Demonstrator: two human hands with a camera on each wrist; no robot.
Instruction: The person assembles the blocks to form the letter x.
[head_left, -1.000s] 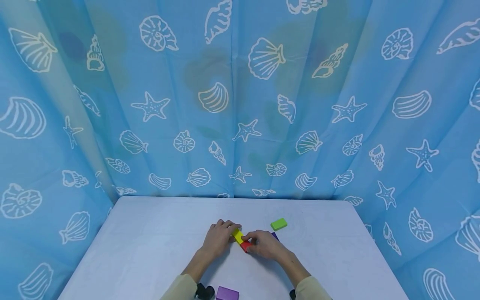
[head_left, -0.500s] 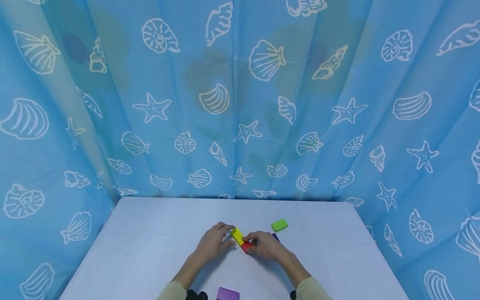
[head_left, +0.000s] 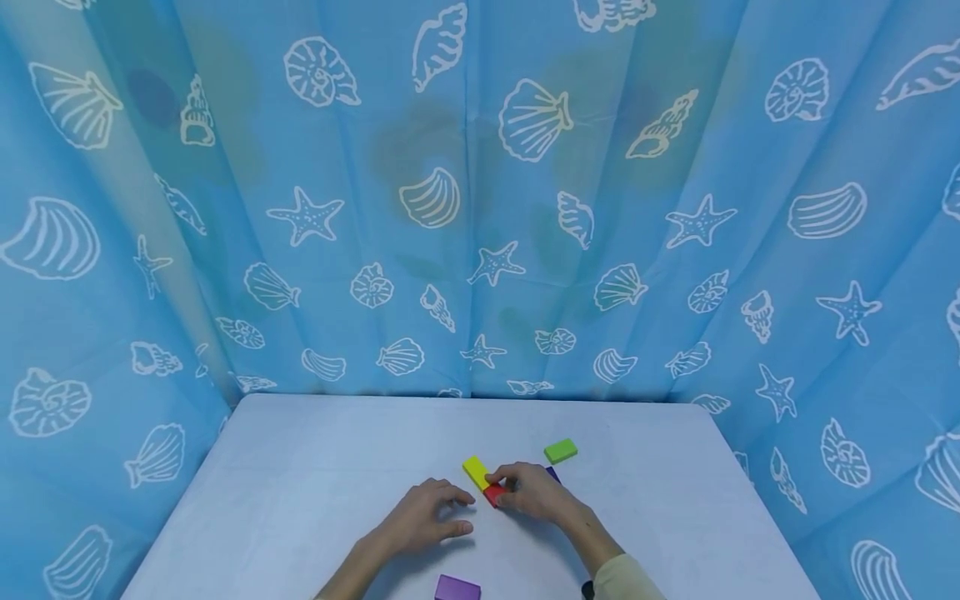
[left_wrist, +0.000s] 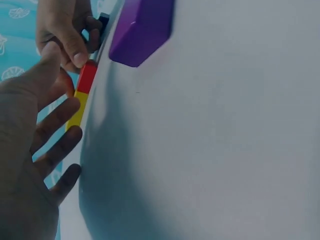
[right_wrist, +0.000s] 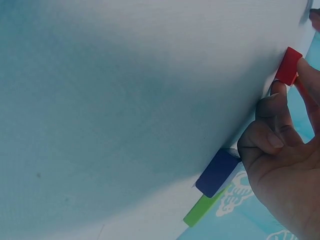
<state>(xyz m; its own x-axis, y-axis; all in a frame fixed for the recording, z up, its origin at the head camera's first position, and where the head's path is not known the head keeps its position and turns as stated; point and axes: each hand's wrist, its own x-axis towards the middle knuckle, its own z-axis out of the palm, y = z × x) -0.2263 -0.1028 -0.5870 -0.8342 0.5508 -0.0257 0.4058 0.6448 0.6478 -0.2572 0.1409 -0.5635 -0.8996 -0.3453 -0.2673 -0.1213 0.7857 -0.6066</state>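
My right hand [head_left: 534,492] holds a red block [head_left: 493,494] between thumb and fingers, low at the table top. End to end with the red block lies a yellow block [head_left: 475,472], the two forming one slanted row. In the head view my left hand [head_left: 427,518] hovers left of and nearer than the row, fingers spread and holding nothing. The left wrist view shows its loose fingers [left_wrist: 57,145] in front of the yellow block. A dark blue block [right_wrist: 218,172] lies just beyond my right hand, mostly hidden by it in the head view.
A light green block [head_left: 560,451] lies farther back on the right. At the near edge of the view sits a purple block [head_left: 457,587]. The white table [head_left: 300,467] ends at a blue curtain [head_left: 480,208] with white shell prints.
My left hand has let go of the yellow block and drawn back toward the near left. My right hand stays at the red block; the blocks keep their places.
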